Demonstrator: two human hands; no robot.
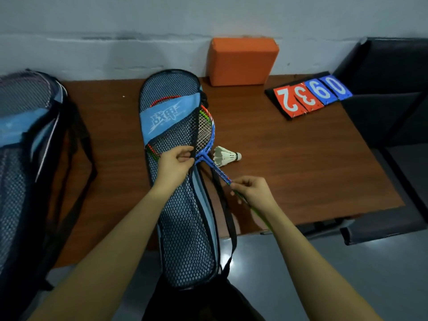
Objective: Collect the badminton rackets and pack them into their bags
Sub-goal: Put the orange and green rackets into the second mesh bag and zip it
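A blue and black mesh racket bag (183, 228) lies lengthwise on the brown table (289, 158), its near end hanging over the front edge. A red-framed racket (162, 100) shows through the mesh inside it. A blue racket (207, 137) sticks halfway out of the bag's open right side. My left hand (177, 162) pinches the bag's black edge at the opening. My right hand (252, 192) pinches the blue racket's thin shaft, lower right of the bag. A second mesh bag (25, 140) lies at the far left.
A white shuttlecock (225, 156) lies just right of the racket's throat. An orange foam block (242, 61) stands against the wall. A flip scoreboard (310, 96) sits at the back right. Dark seats (389, 117) stand to the right of the table.
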